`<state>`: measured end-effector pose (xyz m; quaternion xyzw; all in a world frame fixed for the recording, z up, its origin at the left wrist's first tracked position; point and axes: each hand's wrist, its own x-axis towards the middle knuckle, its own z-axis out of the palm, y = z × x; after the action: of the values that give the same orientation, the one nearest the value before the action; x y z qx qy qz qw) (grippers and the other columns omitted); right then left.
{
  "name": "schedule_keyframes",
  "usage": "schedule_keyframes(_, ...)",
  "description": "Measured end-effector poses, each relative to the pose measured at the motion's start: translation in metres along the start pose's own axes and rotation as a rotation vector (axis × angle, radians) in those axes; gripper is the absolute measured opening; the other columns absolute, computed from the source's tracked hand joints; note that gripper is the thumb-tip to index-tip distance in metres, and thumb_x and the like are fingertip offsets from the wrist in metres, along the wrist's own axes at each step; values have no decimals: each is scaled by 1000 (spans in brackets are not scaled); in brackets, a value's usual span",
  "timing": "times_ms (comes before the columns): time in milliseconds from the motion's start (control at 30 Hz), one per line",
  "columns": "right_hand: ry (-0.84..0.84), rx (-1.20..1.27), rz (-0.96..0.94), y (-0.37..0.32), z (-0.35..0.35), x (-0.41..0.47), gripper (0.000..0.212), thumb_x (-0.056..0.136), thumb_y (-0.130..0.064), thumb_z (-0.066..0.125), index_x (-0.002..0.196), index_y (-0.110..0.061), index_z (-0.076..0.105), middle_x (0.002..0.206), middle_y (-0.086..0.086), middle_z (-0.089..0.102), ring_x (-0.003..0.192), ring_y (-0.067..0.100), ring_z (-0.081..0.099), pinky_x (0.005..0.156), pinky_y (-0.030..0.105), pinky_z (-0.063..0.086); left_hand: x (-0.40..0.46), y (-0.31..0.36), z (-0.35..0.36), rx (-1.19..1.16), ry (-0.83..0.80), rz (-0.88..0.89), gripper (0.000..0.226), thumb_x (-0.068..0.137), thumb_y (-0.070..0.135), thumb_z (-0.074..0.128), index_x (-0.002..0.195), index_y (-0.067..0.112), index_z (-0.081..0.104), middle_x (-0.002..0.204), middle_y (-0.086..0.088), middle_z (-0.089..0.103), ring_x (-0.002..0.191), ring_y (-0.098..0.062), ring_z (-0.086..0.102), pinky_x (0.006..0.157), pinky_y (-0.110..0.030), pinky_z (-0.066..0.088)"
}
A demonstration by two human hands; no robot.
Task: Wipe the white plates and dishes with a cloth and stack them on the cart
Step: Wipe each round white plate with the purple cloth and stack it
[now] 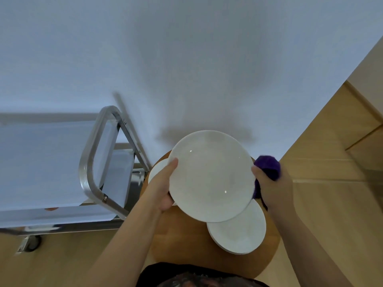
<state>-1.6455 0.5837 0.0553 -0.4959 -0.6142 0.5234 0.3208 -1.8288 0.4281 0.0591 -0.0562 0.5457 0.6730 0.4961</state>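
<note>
Holding a large white plate up over the round wooden worktop, the left hand grips the plate's left rim, thumb laid over the upper face and fingers curled underneath. The right hand is at the plate's right rim, its fingers closed round a bunched purple cloth that presses against the edge and shows above and below the hand. The plate is tilted slightly, face towards the camera, with two small glints of light on it.

On the worktop below, a stack of white plates sits at the near right, partly hidden by the held plate. Another white plate shows at the far left of the worktop, behind the left hand.

To the left stands a stainless steel cart with a tubular handle; its top shelf is bare metal, and a castor shows at the bottom on the pale wooden floor. A white wall fills the background. No writing or brand can be read on anything.
</note>
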Motion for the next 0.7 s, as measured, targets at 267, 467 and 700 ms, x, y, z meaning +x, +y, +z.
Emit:
schedule_keyframes(267,-131,-649,-603,-4,52,-2,60,77,-4,67,134,-8,49,147,14,36,138,42,23,110,55,23,-8,-6,20,71,57,166,42,92,45,49,126,21,55,117,-8,65,111,-30,59,97,-51,46)
schedule_keyframes(467,-543,-313,-627,-6,95,-44,46,77,-11,55,121,-19,62,140,-2,46,138,22,31,115,41,19,3,-14,12,-23,66,193,44,94,44,46,124,14,58,118,-16,64,114,-37,57,100,-54,43)
schedule_keyframes(700,-912,-245,-130,18,77,-46,17,75,-17,60,85,-18,74,99,2,72,99,16,62,92,26,45,29,-11,-30,-174,95,134,58,82,51,56,131,19,51,126,-15,60,113,-38,57,95,-56,46)
